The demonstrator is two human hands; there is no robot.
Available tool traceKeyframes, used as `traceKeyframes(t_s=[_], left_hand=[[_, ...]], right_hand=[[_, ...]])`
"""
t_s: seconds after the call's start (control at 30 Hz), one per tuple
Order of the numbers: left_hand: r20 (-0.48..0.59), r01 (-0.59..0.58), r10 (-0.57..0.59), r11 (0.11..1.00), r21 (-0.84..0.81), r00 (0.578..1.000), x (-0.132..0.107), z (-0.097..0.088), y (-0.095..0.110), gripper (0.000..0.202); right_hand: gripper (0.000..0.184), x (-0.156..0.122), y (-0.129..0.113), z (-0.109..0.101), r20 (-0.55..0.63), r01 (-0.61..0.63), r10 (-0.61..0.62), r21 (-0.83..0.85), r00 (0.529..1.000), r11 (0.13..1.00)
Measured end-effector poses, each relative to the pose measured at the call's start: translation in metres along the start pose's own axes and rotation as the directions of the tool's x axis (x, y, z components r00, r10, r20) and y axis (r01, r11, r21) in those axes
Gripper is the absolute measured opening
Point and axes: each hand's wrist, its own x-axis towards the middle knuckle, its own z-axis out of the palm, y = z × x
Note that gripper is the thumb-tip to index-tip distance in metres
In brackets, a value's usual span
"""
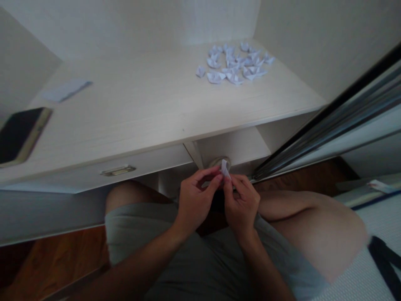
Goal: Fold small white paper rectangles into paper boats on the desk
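My left hand (196,200) and my right hand (241,202) meet over my lap, below the desk's front edge. Both pinch a small white folded paper piece (225,168) that sticks up between the fingertips. The fingers of both hands are curled and pressed on it. On the desk top (140,104), at the far right, lies a pile of several small folded white paper shapes (234,63), well away from my hands.
A dark phone (20,133) lies at the desk's left edge, with a flat paper slip (67,89) behind it. A drawer with a metal handle (118,170) sits under the desk top. A sliding-door frame (328,121) runs along the right; my bare knees are below.
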Motion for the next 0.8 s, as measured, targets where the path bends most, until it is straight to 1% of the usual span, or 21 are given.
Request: traceKeyframes(t_s=[0.1, 0.23, 0.37, 0.5, 0.63, 0.7, 0.8], left_hand=[[-0.019, -0.035, 0.037, 0.997, 0.065, 0.999, -0.012, 0.007, 0.001, 0.024], [-0.039, -0.104, 0.111, 0.982, 0.158, 0.993, -0.024, 0.018, 0.0, 0.021], [-0.082, -0.114, 0.131, 0.977, 0.181, 0.988, -0.037, 0.029, -0.002, 0.02], [-0.105, -0.114, 0.134, 0.978, 0.175, 0.985, -0.053, 0.037, 0.003, 0.015], [-0.116, -0.119, 0.134, 0.984, 0.13, 0.984, -0.068, 0.042, 0.011, 0.018], [-0.129, -0.122, 0.134, 0.988, 0.098, 0.982, -0.072, 0.043, 0.013, 0.019], [-0.166, -0.127, 0.134, 0.991, 0.053, 0.977, -0.076, 0.041, 0.011, 0.018]], right_hand=[[0.021, -0.002, 0.003, -0.007, 0.009, 0.008, -0.007, -0.022, 1.0, 1.0], [0.023, -0.008, 0.008, -0.016, 0.012, 0.036, -0.036, -0.01, 0.999, 0.999], [0.025, -0.016, 0.011, -0.028, 0.002, 0.072, -0.072, 0.023, 0.997, 0.997], [0.025, -0.023, 0.008, -0.045, 0.023, 0.099, -0.1, 0.059, 0.995, 0.993], [0.026, -0.025, 0.001, -0.061, 0.063, 0.128, -0.134, 0.081, 0.989, 0.988], [0.026, -0.025, 0.0, -0.065, 0.08, 0.146, -0.153, 0.081, 0.985, 0.986], [0.027, -0.027, 0.0, -0.064, 0.109, 0.171, -0.179, 0.078, 0.978, 0.982]])
